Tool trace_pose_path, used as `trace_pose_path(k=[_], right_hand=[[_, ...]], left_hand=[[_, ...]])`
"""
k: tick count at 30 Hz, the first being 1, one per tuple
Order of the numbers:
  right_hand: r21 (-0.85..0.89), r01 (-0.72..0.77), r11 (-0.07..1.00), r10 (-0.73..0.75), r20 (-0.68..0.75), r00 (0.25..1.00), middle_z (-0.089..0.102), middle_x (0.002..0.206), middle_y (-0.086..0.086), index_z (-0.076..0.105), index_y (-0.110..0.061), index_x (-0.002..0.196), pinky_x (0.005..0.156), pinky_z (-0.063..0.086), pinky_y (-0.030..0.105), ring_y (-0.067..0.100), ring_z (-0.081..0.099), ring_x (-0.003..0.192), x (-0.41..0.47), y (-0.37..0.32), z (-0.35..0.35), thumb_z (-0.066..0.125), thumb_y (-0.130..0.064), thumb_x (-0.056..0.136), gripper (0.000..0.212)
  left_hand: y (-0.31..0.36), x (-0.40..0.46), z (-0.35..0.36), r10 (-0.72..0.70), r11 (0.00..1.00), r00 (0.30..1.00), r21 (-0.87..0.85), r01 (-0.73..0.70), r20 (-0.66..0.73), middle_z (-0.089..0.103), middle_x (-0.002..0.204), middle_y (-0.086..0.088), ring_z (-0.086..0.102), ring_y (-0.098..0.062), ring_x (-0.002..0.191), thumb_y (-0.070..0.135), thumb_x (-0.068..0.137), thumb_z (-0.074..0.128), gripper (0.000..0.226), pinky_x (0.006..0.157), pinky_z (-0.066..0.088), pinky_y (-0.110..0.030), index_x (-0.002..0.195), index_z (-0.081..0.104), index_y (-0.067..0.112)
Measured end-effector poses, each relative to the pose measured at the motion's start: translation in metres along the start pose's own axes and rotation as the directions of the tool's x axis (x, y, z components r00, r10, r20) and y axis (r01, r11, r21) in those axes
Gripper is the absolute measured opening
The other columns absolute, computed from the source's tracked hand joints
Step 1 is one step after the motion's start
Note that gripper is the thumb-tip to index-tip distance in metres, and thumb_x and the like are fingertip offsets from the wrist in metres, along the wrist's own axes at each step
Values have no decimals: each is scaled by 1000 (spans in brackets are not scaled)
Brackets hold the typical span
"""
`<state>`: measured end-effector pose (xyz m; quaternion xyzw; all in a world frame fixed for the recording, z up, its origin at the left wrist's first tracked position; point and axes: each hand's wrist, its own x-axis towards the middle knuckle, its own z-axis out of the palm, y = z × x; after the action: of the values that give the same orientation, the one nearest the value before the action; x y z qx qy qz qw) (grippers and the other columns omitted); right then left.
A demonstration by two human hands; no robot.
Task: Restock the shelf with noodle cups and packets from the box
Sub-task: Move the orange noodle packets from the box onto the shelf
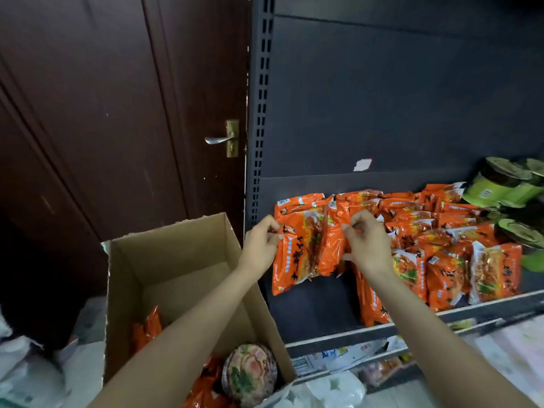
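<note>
Orange noodle packets (297, 251), a small bunch, are held upright over the left end of the dark shelf (312, 307), near its front edge. Left hand (260, 245) pinches the left side of the bunch near the top, fingers closed on the wrapper; right hand (368, 245) grips the right side the same way. More orange packets (447, 254) stand in rows across the middle and right of the shelf, back to front edge. Green noodle cups (497, 184) are stacked at the right end. Open cardboard box (164, 260) sits just left of the shelf, holding orange packets (147, 328) and a bowl-type noodle cup (250, 372). Brown door (117, 113) behind the box.
</note>
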<state>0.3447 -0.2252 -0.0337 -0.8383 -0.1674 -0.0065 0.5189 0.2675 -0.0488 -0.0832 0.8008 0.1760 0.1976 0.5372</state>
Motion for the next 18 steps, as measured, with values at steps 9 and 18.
trace_pose_path(k=[9,18], right_hand=[[-244,116,963,-123,-13,992,50,90,6,44,-14,84,63,31,11,13,44,75,-22,46,33,52,-3,92,16],[-297,172,939,-129,159,979,42,118,6,51,-13,109,88,35,20,20,45,110,-34,73,63,66,-6,84,30]], left_hand=[[-40,7,23,-177,954,982,257,156,60,64,94,-2,62,-15,86,16,89,62,15,77,49,-26,104,60,12],[-32,3,27,-278,954,953,-77,289,122,64,100,-6,67,-17,88,16,98,47,12,79,55,-29,103,57,19]])
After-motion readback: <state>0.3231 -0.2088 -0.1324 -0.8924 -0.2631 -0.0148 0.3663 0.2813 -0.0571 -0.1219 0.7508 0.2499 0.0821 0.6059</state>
